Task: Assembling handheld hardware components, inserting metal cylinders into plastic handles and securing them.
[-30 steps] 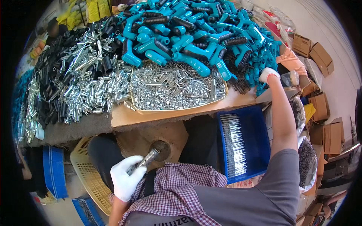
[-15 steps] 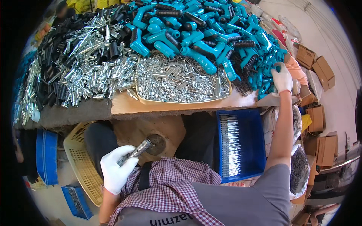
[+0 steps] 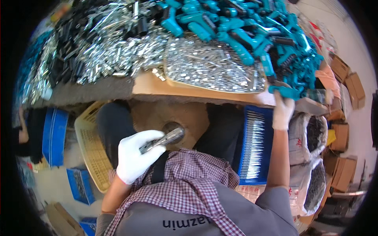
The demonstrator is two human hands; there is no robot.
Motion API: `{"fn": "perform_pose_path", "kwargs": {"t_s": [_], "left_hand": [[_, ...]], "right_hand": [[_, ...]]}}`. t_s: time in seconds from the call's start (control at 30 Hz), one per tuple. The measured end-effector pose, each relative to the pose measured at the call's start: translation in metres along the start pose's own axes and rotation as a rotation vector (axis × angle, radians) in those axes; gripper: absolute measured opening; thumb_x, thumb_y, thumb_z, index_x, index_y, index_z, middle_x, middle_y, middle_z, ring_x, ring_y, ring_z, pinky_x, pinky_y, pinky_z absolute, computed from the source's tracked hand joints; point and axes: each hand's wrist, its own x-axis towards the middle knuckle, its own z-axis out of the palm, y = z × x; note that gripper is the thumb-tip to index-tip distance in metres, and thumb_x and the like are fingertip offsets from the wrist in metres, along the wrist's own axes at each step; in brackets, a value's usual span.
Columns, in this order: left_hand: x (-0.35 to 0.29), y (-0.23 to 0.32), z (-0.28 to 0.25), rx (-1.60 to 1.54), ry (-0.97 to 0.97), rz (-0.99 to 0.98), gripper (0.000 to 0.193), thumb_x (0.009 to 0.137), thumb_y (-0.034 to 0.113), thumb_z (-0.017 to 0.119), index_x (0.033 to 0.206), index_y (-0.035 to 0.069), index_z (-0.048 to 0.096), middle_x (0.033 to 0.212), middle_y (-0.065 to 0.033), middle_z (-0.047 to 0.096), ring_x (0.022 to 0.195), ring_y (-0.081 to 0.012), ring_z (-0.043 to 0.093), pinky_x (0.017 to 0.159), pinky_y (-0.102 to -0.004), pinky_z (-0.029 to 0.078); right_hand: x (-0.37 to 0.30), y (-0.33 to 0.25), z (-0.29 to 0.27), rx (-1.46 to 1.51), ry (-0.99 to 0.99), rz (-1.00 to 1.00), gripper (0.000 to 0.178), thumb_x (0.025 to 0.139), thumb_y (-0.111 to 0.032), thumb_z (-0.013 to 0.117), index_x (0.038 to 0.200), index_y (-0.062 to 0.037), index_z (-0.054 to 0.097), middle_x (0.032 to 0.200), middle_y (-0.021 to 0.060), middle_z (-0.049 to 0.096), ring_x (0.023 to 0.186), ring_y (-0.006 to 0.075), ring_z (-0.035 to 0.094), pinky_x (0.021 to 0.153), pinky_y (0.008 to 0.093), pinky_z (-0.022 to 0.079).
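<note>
Heaped along the workbench [image 3: 157, 88] above both hands lie loose metal parts and teal handles [image 3: 252, 35]. Right hand [image 3: 282, 112], gloved, closes on one teal handle [image 3: 284, 91] at the bench edge; pulling it could bring neighbours sliding off. Left hand [image 3: 134, 157] grips a metal tool [image 3: 163, 139] over the lap. Just below the right hand sits a blue tray [image 3: 256, 145]; a yellow basket [image 3: 92, 145] stands beside the left.

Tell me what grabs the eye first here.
The heap of teal plastic handles piled across the far right of the bench, with the gloved right hand gripping one at its near edge. Beside it, a tray of shiny metal pins. Lower down, the gloved left hand holds a metal rod over the lap.
</note>
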Motion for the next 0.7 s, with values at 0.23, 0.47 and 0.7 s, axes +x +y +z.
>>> {"fn": "perform_pose_path", "kwargs": {"t_s": [0.23, 0.47, 0.7], "left_hand": [[-0.002, -0.002, -0.009, 0.040, -0.019, 0.026, 0.030, 0.075, 0.012, 0.080, 0.103, 0.005, 0.074, 0.088, -0.0107, 0.073, 0.072, -0.0202, 0.069, 0.067, -0.0297, 0.054], [0.001, -0.009, -0.022, 0.042, -0.222, 0.181, 0.034, 0.072, 0.013, 0.084, 0.103, 0.005, 0.073, 0.085, -0.0109, 0.071, 0.072, -0.0231, 0.071, 0.064, -0.0315, 0.054], [-0.003, -0.012, -0.012, 0.081, -0.266, 0.200, 0.047, 0.078, 0.032, 0.083, 0.117, 0.010, 0.069, 0.090, -0.0103, 0.070, 0.073, -0.0264, 0.071, 0.066, -0.0332, 0.056]], "right_hand": [[-0.076, -0.129, 0.040, 0.354, -0.938, 0.714, 0.049, 0.084, -0.024, 0.063, 0.125, 0.0013, 0.053, 0.079, 0.0100, 0.062, 0.056, 0.0114, 0.054, 0.051, 0.0251, 0.043], [-0.049, -0.143, 0.075, 0.121, -1.429, 0.471, 0.045, 0.079, -0.022, 0.080, 0.113, 0.0009, 0.063, 0.084, 0.0094, 0.065, 0.069, 0.0177, 0.063, 0.067, 0.0309, 0.052], [-0.075, -0.155, 0.101, 0.092, -1.305, 0.022, 0.044, 0.076, -0.029, 0.081, 0.112, -0.0056, 0.070, 0.101, 0.0159, 0.072, 0.093, 0.0332, 0.070, 0.082, 0.0397, 0.054]]}}
